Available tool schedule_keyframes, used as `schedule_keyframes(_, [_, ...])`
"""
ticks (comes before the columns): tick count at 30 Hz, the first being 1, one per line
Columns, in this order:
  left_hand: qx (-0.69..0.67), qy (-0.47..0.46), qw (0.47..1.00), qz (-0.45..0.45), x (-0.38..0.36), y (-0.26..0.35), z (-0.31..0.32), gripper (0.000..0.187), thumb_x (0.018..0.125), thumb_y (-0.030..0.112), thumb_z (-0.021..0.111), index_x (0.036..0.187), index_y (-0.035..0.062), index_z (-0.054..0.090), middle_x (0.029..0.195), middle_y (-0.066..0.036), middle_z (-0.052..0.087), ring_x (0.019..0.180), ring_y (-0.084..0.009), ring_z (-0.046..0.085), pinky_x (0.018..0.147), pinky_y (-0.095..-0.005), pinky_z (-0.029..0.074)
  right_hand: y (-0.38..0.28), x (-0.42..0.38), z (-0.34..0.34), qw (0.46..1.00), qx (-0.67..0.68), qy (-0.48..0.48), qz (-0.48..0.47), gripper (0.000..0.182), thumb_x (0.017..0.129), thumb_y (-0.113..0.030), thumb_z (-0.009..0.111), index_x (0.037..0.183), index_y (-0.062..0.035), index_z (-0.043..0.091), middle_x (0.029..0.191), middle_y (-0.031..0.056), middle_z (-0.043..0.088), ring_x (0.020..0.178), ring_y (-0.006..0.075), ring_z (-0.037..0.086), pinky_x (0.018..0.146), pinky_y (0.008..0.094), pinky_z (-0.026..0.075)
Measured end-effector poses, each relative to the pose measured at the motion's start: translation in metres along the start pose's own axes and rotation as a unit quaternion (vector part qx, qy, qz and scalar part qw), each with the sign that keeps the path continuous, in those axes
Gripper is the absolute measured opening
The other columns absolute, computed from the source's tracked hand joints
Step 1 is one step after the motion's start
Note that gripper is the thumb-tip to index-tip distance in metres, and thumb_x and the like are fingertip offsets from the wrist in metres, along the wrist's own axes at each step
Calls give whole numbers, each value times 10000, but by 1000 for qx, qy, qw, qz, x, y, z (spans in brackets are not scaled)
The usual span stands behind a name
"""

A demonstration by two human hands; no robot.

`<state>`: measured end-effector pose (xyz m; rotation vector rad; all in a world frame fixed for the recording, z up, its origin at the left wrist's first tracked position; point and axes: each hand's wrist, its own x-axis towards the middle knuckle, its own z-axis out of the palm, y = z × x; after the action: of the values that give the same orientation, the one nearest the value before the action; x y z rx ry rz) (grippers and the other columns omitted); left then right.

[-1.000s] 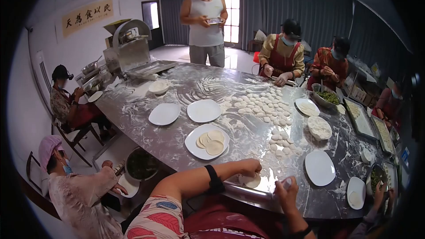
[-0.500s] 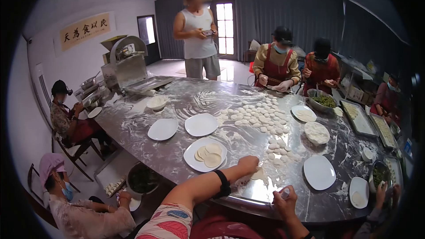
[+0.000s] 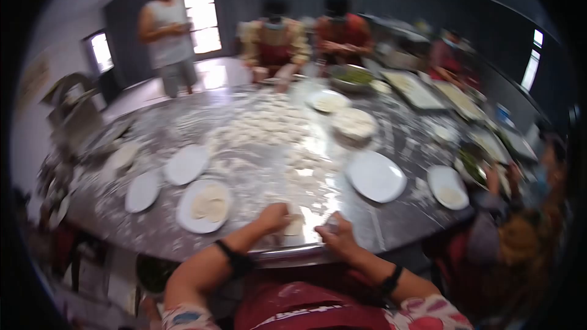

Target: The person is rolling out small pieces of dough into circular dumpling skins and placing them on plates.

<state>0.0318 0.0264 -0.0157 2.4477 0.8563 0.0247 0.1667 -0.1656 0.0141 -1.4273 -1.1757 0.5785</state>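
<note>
My left hand (image 3: 273,218) is closed at the edge of a thin round dough wrapper (image 3: 295,225) lying on the floured metal table (image 3: 257,232). A short rolling pin (image 3: 332,225) is gripped in my right hand (image 3: 340,236), just right of the wrapper; most of the pin is hidden by the fingers. Beyond my hands lie small flattened dough pieces (image 3: 309,168), with a larger spread of dough pieces (image 3: 263,121) farther back. To the left, a white plate (image 3: 185,223) holds several rolled wrappers (image 3: 209,203). The view is blurred by motion.
Two white plates (image 3: 187,165) (image 3: 142,192) stand at left, another plate (image 3: 376,177) at right. Behind it is a bowl of flour (image 3: 353,123). A bowl of green filling (image 3: 353,77) and trays (image 3: 413,90) are farther back. Co-workers (image 3: 275,43) sit around the table; one person (image 3: 168,30) stands.
My view has turned to the right, so the table and people appear farther left. My hands are closer together, with the right hand nearer the wrapper.
</note>
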Motion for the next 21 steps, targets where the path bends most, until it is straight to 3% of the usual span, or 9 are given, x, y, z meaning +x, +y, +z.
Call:
schedule_keyframes(2, [4,17,999,-33,-24,14,-13,459,753,472,658,739,15,610,737,-189,622,697,-312,612,615,-409,453,7,-2,-1,1000,-10,-11,-18,256,820,-180,683,897,-20,499,600,74,581,527,122,571,482,273,447])
schedule_keyframes(4, [-44,2,999,-14,-35,13,-18,224,710,241,665,749,33,592,722,-163,611,709,-320,601,638,-396,456,7,9,1,999,-29,12,-28,295,820,-220,680,891,-12,483,608,120,573,523,175,568,488,315,446])
schedule_keyframes(7, [-50,-21,999,0,-37,8,-14,168,669,144,634,790,38,587,749,-166,612,728,-325,598,653,-397,454,18,37,10,999,-27,25,-35,331,811,-246,683,898,-6,473,614,151,562,536,223,569,502,345,445])
schedule_keyframes(8, [-45,-24,999,-2,-36,12,-16,208,660,131,631,839,35,584,785,-175,618,754,-318,604,675,-390,461,25,45,13,1000,-26,11,-4,328,804,-230,687,899,-7,466,609,144,557,534,207,569,505,335,445])
schedule_keyframes(9, [-78,-25,997,11,-30,3,-10,245,654,118,627,880,32,590,806,-171,627,783,-310,612,702,-378,469,28,47,14,1000,-8,1,19,240,806,-196,694,840,-37,518,621,40,574,543,94,537,502,257,444])
schedule_keyframes(12, [-28,-31,997,67,2,-35,12,331,757,315,646,921,27,636,898,-185,646,844,-318,619,751,-410,469,23,26,11,999,28,42,-13,177,811,-151,675,864,-40,549,609,15,549,553,66,520,495,247,440])
schedule_keyframes(14, [-11,-34,999,24,0,-35,11,370,742,354,650,887,13,640,885,-188,656,792,-328,629,709,-416,482,22,5,6,996,86,18,12,115,823,-113,639,845,-39,554,597,4,550,537,68,518,489,242,445])
schedule_keyframes(17, [-272,-69,958,-53,-22,-4,-12,145,688,31,597,827,-8,588,696,-59,594,567,-160,561,514,-297,455,-1,-1,1,999,20,43,22,207,783,-65,688,766,-37,483,591,32,563,517,81,541,468,232,427])
schedule_keyframes(21, [-155,-54,986,-21,-38,7,-25,133,698,13,585,827,-15,593,711,-101,613,620,-180,582,550,-315,459,16,35,14,999,31,33,8,221,781,-92,695,759,-43,481,581,32,551,490,84,521,452,242,417])
